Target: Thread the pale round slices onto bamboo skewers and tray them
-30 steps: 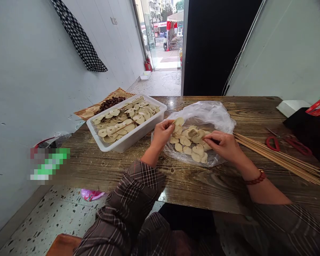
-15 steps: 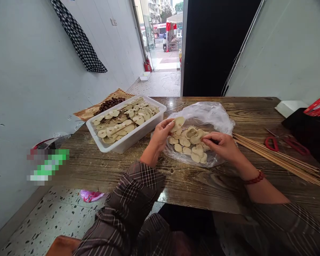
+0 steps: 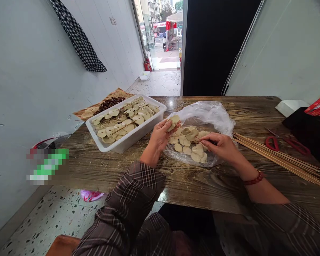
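My left hand (image 3: 160, 137) pinches a pale round flat slice (image 3: 174, 122) between thumb and fingers, above a clear plastic bag (image 3: 214, 115). In my right hand (image 3: 220, 145) is the end of a thin skewer (image 3: 198, 139), held between thumb and fingertips. Toward the left hand, pale slices (image 3: 190, 134) appear threaded on the skewer. Whether its tip passes through the held slice I cannot tell. Below both hands, more loose slices (image 3: 196, 156) lie on the spread bag.
A white plastic tub (image 3: 122, 142) of skewered slices stands left on the wooden table (image 3: 176, 188). Behind it, dark reddish-brown pieces (image 3: 110, 104) lie on patterned paper (image 3: 88, 113). To the right are loose bamboo skewers (image 3: 277, 158), red-handled scissors (image 3: 272, 143) and a black holder (image 3: 306, 128).
The slice in my left hand has tilted and shifted slightly left and down. My right hand has come slightly left with the skewer.
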Tool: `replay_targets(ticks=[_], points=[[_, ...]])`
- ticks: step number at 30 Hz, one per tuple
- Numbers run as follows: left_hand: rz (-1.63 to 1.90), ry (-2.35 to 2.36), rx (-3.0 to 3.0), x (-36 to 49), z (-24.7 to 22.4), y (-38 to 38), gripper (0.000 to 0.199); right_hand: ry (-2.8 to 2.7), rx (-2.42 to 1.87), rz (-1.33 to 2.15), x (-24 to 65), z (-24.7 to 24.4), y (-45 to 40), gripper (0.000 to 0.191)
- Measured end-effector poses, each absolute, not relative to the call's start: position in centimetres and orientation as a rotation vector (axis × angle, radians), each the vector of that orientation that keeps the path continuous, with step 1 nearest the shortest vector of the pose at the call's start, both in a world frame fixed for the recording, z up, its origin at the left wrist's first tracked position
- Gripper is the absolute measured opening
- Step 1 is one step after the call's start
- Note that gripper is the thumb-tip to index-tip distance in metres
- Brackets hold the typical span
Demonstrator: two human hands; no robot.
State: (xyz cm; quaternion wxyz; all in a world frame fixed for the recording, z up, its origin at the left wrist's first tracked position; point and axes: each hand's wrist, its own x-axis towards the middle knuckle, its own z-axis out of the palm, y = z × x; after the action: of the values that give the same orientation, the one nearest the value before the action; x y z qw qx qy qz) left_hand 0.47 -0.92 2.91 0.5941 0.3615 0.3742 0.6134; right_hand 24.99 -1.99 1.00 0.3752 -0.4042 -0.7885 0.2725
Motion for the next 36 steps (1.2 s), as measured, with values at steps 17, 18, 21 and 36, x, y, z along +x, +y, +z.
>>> replay_targets(ticks=[17, 18, 21, 36], points=[[1.313, 0.818, 0.869, 2.4, 1.9, -1.4, 0.035, -1.97, -1.022, 0.784, 24.4, 0.5, -2.0, 0.02], [1.303, 0.812, 0.862, 2.5, 1.9, -1.5, 0.036, -1.967, -1.025, 0.789, 24.3, 0.4, -2.0, 0.021], [1.276, 0.814, 0.811, 2.6, 2.0, -1.6, 0.033, -1.951, -1.022, 0.793, 24.2, 0.5, -1.9, 0.022], [1.285, 0.789, 0.688, 3.0, 2.2, -1.8, 0.02, -1.971, -1.025, 0.78, 23.8, 1.2, -2.3, 0.02]])
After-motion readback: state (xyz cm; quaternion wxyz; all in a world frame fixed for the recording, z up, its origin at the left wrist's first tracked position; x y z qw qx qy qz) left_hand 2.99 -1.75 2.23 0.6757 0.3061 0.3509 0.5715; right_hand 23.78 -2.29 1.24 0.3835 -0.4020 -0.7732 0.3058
